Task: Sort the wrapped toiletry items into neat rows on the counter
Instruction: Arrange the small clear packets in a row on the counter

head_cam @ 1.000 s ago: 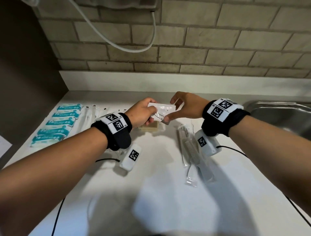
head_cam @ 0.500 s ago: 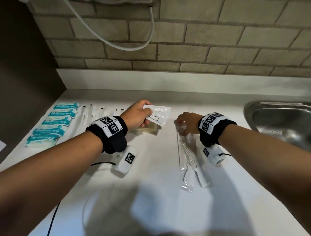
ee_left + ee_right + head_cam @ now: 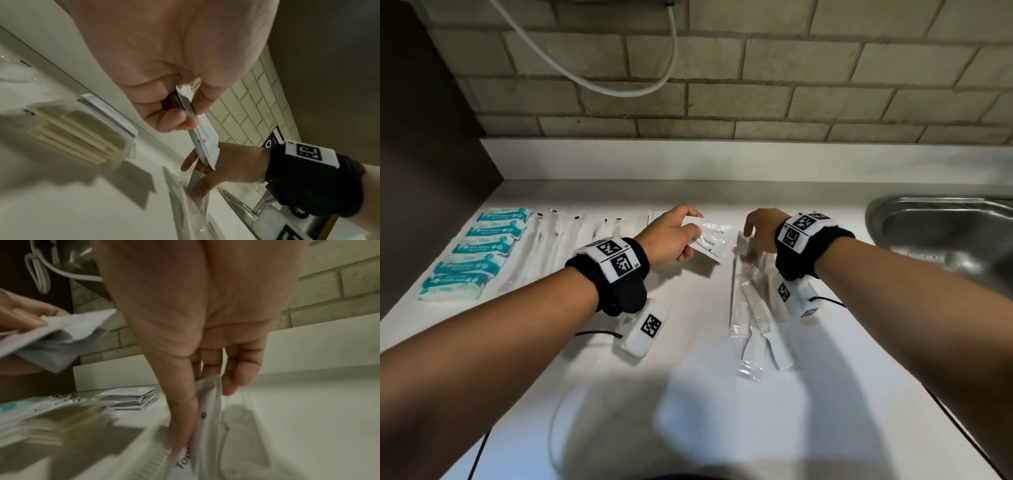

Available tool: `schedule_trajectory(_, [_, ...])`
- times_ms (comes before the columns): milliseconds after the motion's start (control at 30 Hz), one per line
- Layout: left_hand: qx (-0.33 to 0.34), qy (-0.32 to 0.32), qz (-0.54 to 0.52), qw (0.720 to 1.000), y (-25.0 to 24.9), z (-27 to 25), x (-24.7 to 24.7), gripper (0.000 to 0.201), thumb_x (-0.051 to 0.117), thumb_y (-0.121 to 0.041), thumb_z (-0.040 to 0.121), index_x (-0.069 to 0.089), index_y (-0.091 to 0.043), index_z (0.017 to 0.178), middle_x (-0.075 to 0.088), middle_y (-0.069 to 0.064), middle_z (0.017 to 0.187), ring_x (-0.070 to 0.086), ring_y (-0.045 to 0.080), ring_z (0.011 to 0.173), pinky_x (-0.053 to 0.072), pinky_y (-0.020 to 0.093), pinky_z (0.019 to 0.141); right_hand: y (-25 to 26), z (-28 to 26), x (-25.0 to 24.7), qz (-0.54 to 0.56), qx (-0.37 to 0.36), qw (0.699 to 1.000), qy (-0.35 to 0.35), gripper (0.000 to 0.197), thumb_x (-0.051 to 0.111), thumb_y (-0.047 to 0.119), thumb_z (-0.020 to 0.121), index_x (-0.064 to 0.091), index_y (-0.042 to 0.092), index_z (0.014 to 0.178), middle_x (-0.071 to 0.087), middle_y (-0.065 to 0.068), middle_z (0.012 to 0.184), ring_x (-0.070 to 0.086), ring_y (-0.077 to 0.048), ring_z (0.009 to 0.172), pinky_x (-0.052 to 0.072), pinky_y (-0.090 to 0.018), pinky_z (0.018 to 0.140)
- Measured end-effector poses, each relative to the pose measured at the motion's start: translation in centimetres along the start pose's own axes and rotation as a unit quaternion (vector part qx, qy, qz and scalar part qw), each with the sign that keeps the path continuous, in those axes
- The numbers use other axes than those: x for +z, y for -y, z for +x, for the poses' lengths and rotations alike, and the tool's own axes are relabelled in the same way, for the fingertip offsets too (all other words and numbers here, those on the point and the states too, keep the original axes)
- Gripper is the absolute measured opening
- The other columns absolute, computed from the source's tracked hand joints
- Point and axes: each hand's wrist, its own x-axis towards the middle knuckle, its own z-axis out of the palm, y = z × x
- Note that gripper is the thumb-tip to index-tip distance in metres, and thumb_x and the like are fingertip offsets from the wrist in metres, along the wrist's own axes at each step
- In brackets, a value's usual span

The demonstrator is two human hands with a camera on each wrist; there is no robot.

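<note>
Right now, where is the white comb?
In the head view, the white comb lies on the counter right of centre, in a clear wrapper below the right hand, left of the sink.

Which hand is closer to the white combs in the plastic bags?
The right hand. It reaches down onto the far end of the bagged combs, fingers pinching a packet there. The left hand is off to their left, above the counter, holding toothpaste sachets.

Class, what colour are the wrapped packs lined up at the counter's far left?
Teal and white packs; clearest in head view.
</note>
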Motion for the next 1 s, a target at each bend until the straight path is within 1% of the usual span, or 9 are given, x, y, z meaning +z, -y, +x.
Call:
schedule_trajectory(100, [-0.002,-0.003,-0.006,1.0,-0.2,0.1,0.5,0.015,0.047,-0.012,0.096,0.051,-0.016,0.11,0.05,0.002,0.074,0.052,0.014,0.049,0.038,0.026,0.05,-0.1,-1.7,-1.5,0.06,0.012,0.998,-0.013,0.063,0.089,0.027,0.062,0.062,0.014,0.118,0.067,-0.004,0.108,0.067,-0.027,0.096,0.055,-0.029,0.078])
schedule_trajectory(233, [0.008,0.007,0.01,1.0,-0.6,-0.3,1.1,0.016,0.047,-0.01,0.097,0.051,-0.014,0.111,0.05,0.002,0.071,0.051,0.011,0.047,0.039,0.023,0.047,-1.1,-3.3,-2.9,0.105,0.022,0.994,-0.033,0.056,0.087,0.019,0.065,0.063,0.009,0.115,0.064,-0.004,0.085,0.064,-0.024,0.073,0.052,-0.027,0.059])
schedule_trajectory(400, [0.011,0.018,0.03,0.999,-0.7,-0.9,1.0,0.016,0.045,-0.008,0.095,0.051,-0.013,0.109,0.046,0.0,0.063,0.05,0.013,0.047,0.038,0.024,0.048,-1.3,-4.7,-4.8,0.115,0.024,0.987,-0.11,0.046,0.085,0.019,0.069,0.065,0.009,0.11,0.066,-0.009,0.104,0.065,-0.028,0.094,0.049,-0.028,0.074])
schedule_trajectory(500, [0.002,0.022,0.048,0.999,-0.4,-1.3,0.5,0.013,0.044,-0.007,0.093,0.052,-0.013,0.101,0.047,0.001,0.062,0.051,0.013,0.047,0.039,0.026,0.051,-0.3,-5.2,-6.1,0.188,-0.019,0.964,-0.186,0.032,0.082,0.018,0.073,0.067,0.012,0.101,0.058,-0.005,0.094,0.06,-0.025,0.086,0.042,-0.028,0.066])
schedule_trajectory(567, [-0.004,0.025,0.052,0.998,0.0,-1.6,0.1,0.014,0.044,-0.007,0.092,0.053,-0.012,0.102,0.051,0.002,0.063,0.052,0.015,0.049,0.04,0.028,0.052,0.9,-5.8,-6.9,0.268,-0.071,0.938,-0.206,0.028,0.082,0.016,0.075,0.067,0.011,0.098,0.055,-0.003,0.09,0.06,-0.023,0.075,0.048,-0.029,0.058])
schedule_trajectory(700, [-0.004,0.008,0.027,1.0,0.3,-2.4,-1.2,0.019,0.044,-0.006,0.096,0.052,-0.015,0.112,0.057,0.004,0.076,0.059,0.017,0.058,0.048,0.032,0.058,3.8,-7.8,-6.9,0.388,-0.174,0.892,-0.157,0.021,0.08,0.01,0.077,0.059,0.01,0.082,0.057,-0.005,0.085,0.061,-0.017,0.061,0.06,-0.027,0.06])
schedule_trajectory(800, [0.001,-0.009,-0.008,1.0,0.4,-3.3,-2.4,0.031,0.047,-0.006,0.097,0.053,-0.018,0.124,0.068,0.003,0.094,0.067,0.018,0.067,0.054,0.026,0.059,5.3,-8.3,-5.4,0.363,-0.208,0.905,-0.07,0.024,0.077,0.012,0.08,0.054,0.015,0.074,0.059,-0.003,0.074,0.061,-0.017,0.058,0.059,-0.029,0.058])
schedule_trajectory(867, [-0.013,-0.014,-0.054,0.998,0.6,-3.8,-3.1,0.03,0.045,-0.006,0.097,0.054,-0.017,0.125,0.072,0.008,0.104,0.071,0.024,0.078,0.057,0.024,0.06,5.6,-8.2,-4.2,0.32,-0.198,0.923,-0.078,0.026,0.079,0.018,0.079,0.053,0.016,0.074,0.056,0.0,0.07,0.054,-0.012,0.054,0.053,-0.023,0.051])
schedule_trajectory(1000, [-0.029,-0.015,-0.149,0.988,0.8,-5.2,-3.7,0.016,0.044,-0.011,0.101,0.056,-0.014,0.111,0.068,0.014,0.095,0.072,0.027,0.075,0.061,0.03,0.064,5.5,-8.2,-2.7,0.283,-0.207,0.934,-0.065,0.026,0.083,0.021,0.075,0.057,0.016,0.077,0.059,-0.001,0.073,0.053,-0.013,0.058,0.043,-0.02,0.055])
